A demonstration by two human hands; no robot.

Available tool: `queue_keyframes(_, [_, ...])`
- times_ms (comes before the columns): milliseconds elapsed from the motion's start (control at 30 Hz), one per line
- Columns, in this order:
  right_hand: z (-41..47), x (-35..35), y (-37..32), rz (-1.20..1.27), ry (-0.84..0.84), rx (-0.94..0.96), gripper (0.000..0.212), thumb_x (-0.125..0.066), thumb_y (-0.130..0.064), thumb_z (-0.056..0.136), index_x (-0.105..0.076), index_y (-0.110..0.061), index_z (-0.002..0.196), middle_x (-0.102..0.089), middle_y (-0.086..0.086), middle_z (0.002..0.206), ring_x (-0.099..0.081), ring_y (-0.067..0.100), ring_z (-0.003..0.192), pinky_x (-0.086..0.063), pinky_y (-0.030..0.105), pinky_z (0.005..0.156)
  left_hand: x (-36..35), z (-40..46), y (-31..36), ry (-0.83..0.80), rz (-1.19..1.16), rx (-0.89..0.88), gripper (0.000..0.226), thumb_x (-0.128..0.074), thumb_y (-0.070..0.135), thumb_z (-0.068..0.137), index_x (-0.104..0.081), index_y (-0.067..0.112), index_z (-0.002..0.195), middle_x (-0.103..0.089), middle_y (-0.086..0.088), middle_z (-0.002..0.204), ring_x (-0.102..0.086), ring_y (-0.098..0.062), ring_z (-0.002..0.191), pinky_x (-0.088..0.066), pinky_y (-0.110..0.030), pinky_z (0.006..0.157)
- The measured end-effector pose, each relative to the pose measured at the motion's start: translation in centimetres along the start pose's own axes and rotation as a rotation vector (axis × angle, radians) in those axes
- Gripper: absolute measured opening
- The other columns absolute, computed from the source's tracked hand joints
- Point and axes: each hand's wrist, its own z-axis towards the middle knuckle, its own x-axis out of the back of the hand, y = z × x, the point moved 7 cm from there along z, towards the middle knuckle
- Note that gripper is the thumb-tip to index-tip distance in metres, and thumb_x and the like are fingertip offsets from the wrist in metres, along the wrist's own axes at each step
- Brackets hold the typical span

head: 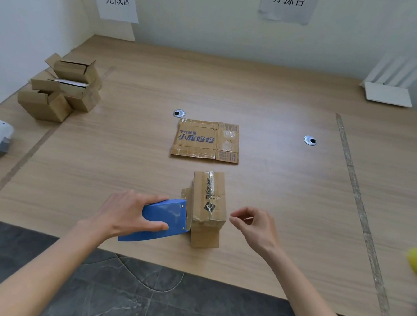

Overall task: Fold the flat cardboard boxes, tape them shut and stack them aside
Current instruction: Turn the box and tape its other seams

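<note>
My left hand (134, 214) grasps the blue tape dispenser (160, 220), fingers wrapped over its top, its front edge pressed against the left side of the folded box (207, 207) standing near the table's (286, 188) front edge. My right hand (254, 225) hovers just beside the box's right side, fingers loosely curled and grasping nothing, or perhaps pinching a strand of clear tape; I cannot tell from here.

The main risk is that nothing steadies the box. If I push or drag the dispenser sideways, the box may slide or tip toward my right hand instead of letting the tape cut cleanly. A flap sticks out at the near end and another at the left, so the tape could bridge over a gap and leave that end unsealed. The old tape already wrinkled along the top may keep a new strip from sticking flat.

The box also sits close to the table edge, so a hard pull toward me could send it to the floor. One flat box (206, 140) lies beyond it, and the finished pile (61, 90) is well apart at the far left, a long carry.
</note>
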Motion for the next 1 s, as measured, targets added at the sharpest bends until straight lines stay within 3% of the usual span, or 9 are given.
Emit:
queue_keyframes(167, [0.0, -0.1, 0.3, -0.011, 0.01, 0.008, 0.009, -0.081, -0.024, 0.085, -0.077, -0.029, 0.078, -0.074, -0.017, 0.073, -0.068, -0.005, 0.072, -0.047, 0.01, 0.059, -0.7, 0.4, -0.3, -0.001, 0.015, -0.008, 0.072, -0.055, 0.086, 0.065, -0.046, 0.062, 0.133, -0.063, 0.037, 0.083, -0.057, 0.011, 0.069, -0.036, -0.013, 0.055])
queue_keyframes(433, [0.4, -1.1, 0.9, -0.024, 0.015, -0.009, 0.01, -0.081, -0.023, 0.085, -0.076, -0.029, 0.079, -0.073, -0.018, 0.073, -0.066, -0.009, 0.074, -0.047, 0.008, 0.059, -1.6, 0.7, -0.5, -0.036, 0.043, 0.002, 0.075, -0.05, 0.087, 0.066, -0.05, 0.058, 0.135, -0.07, 0.029, 0.096, -0.062, 0.003, 0.076, -0.04, -0.015, 0.06])
queue_keyframes(600, [0.9, -1.6, 2.1, 0.008, -0.028, -0.08, 0.003, -0.08, -0.029, 0.086, -0.077, -0.028, 0.085, -0.075, -0.011, 0.077, -0.07, 0.001, 0.073, -0.057, 0.021, 0.068, -2.4, 1.1, -0.5, -0.042, 0.029, 0.013, 0.074, -0.051, 0.085, 0.066, -0.05, 0.058, 0.135, -0.07, 0.03, 0.098, -0.061, 0.004, 0.077, -0.037, -0.014, 0.059])
queue_keyframes(1000, [0.9, -4.1, 4.9, 0.499, -0.086, -0.259, 0.01, -0.08, -0.016, 0.088, -0.08, -0.015, 0.098, -0.078, 0.008, 0.089, -0.077, 0.023, 0.082, -0.064, 0.033, 0.079, -3.9, 2.3, -0.5, -0.095, 0.004, 0.023, 0.077, -0.048, 0.087, 0.064, -0.048, 0.06, 0.136, -0.069, 0.03, 0.096, -0.06, 0.005, 0.077, -0.038, -0.015, 0.06])
